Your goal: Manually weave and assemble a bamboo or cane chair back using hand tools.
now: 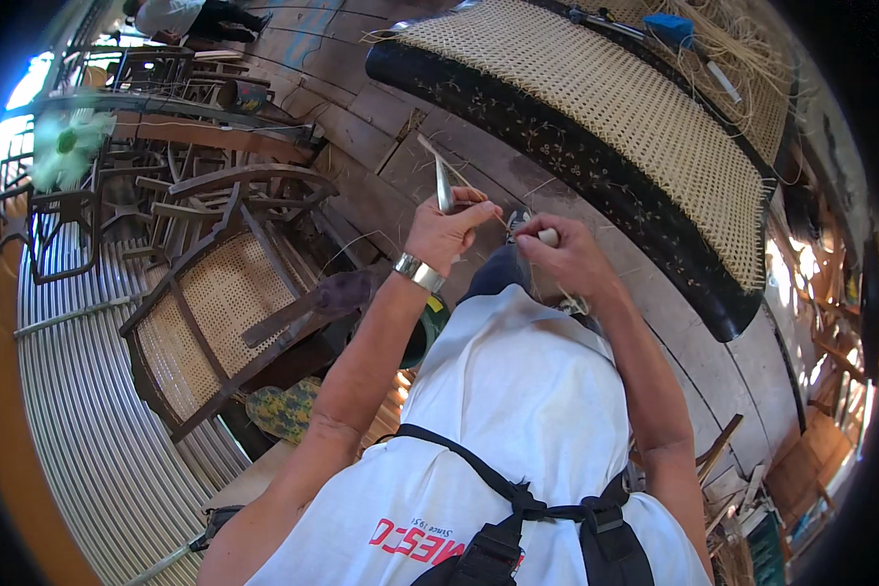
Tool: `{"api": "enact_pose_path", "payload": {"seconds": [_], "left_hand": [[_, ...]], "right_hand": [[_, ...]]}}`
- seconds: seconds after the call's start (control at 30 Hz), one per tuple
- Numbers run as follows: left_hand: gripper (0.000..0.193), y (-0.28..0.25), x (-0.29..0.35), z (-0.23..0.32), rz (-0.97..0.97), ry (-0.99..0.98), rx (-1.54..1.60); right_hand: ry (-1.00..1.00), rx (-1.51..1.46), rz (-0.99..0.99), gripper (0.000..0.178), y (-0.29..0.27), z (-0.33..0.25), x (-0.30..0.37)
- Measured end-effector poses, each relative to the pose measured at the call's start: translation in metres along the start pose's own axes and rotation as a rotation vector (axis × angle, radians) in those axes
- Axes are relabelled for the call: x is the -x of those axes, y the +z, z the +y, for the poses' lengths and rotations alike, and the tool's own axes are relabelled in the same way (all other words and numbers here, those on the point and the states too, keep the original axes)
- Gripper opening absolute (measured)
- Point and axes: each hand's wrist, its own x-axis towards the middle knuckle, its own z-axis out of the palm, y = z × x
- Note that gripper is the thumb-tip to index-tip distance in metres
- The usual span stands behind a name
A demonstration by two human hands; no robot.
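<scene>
My left hand (446,230), wearing a metal watch (420,272), is closed, thumb and forefinger pinched on a thin pale cane strand (467,182). A shiny tapered metal piece (443,188) stands up out of the same hand; its kind is unclear. My right hand (568,256) is closed on something with a pale rounded end (549,237); the rest is hidden by the fingers. Both hands are close together, just beyond my shirt. Ahead to the right lies a dark curved panel (518,112) with floral inlay and woven cane webbing (596,78).
Left stands a dark wooden frame (181,376) with cane webbing, beside stacked chair frames (146,186) and corrugated sheeting (78,391). Loose cane strands (742,59) and a blue object (669,29) lie at the far right. Another person (190,18) is at the far left. Wooden scraps (752,498) lie right.
</scene>
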Motion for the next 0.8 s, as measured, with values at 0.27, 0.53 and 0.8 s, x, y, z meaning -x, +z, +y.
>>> {"api": "enact_pose_path", "payload": {"seconds": [0.27,0.53,0.8], "left_hand": [[0.019,-0.033,0.002,0.009,0.046,0.031,0.089],[0.032,-0.059,0.068,-0.053,-0.058,-0.411,0.663],[0.039,-0.061,0.054,-0.056,-0.169,-0.241,0.739]], "right_hand": [[0.1,-0.029,-0.066,0.015,0.007,-0.005,0.001],[0.042,-0.105,-0.032,0.014,0.013,0.008,0.002],[0.041,-0.11,0.013,0.014,0.021,0.02,0.003]]}}
